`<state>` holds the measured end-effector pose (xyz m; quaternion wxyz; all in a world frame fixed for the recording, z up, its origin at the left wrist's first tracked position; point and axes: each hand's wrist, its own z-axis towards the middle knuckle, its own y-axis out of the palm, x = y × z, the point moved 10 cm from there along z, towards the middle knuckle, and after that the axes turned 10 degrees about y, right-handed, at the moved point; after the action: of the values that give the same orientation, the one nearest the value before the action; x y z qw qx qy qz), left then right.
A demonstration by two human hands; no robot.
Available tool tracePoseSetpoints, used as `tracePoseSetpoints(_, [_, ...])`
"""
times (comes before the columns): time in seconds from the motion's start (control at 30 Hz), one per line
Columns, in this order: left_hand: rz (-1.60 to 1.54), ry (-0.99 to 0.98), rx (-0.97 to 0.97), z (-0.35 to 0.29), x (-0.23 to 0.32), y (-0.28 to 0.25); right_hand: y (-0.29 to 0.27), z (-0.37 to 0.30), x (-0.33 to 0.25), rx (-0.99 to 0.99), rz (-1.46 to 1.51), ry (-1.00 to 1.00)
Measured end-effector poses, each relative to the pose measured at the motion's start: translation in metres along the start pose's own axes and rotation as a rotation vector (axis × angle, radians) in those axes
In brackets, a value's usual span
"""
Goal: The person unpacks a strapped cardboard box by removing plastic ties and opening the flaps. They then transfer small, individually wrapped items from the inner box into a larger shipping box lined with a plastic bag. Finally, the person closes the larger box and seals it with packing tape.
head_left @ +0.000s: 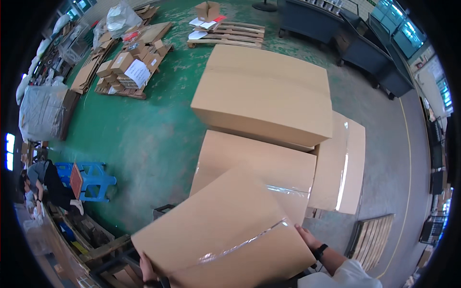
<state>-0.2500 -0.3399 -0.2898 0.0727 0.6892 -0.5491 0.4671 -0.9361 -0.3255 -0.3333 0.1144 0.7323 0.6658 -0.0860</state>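
Observation:
A large brown cardboard box, sealed with shiny clear tape, is held tilted in front of me. My left hand presses on its left side, fingers partly hidden by the box edge. At the opposite side my right hand grips it, with a dark band on the wrist. Just beyond, a taped cardboard box lies partly covered by the held one. Behind that stands a bigger closed carton, and another taped carton is at its right.
Wooden slats of a pallet lie at right. Dark wheeled bins line the far right. Small boxes sit on a pallet at far left, near a stacked pallet. A person bends beside a blue plastic stool.

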Motion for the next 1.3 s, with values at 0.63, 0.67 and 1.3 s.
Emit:
tracePoseSetpoints(0.63, [0.770,0.620,-0.173,-0.022,0.154,0.305,-0.110,0.013,0.051,-0.011,0.903,-0.348])
tracePoseSetpoints(0.67, [0.695,0.691,-0.217,-0.022,0.157,0.303,-0.125,0.016,0.051,0.148,0.655,-0.387])
tracePoseSetpoints(1.3, [1.338,1.055,-1.121,-0.396,0.129,0.320,0.101,-0.539,0.026,-0.916,-0.935,-1.485])
